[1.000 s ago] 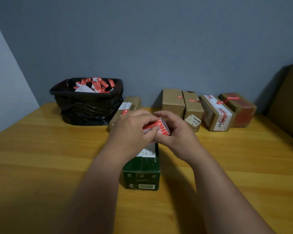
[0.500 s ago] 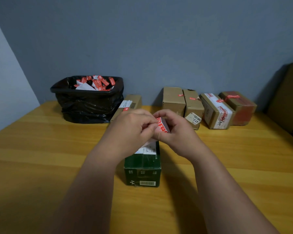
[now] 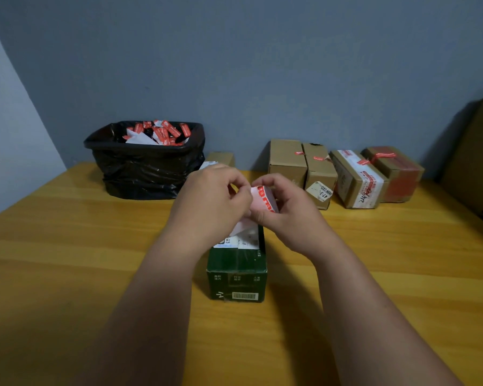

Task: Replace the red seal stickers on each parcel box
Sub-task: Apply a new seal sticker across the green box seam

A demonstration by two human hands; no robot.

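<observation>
Wooden table [image 3: 67, 246] against a blue-grey wall; at frame centre the left hand [image 3: 209, 201] and right hand [image 3: 287, 210] both pinch a red seal sticker sheet [image 3: 264, 201] above the green parcel box [image 3: 237, 268]; black bin [image 3: 145, 162] upper left, brown boxes [image 3: 343, 174] upper right

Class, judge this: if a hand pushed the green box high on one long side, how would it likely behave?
The green box stands tall and narrow on the wooden table, so it would probably tip, not slide. Its cardboard faces look flat, so likely stiff. Weight can't be judged.
</observation>
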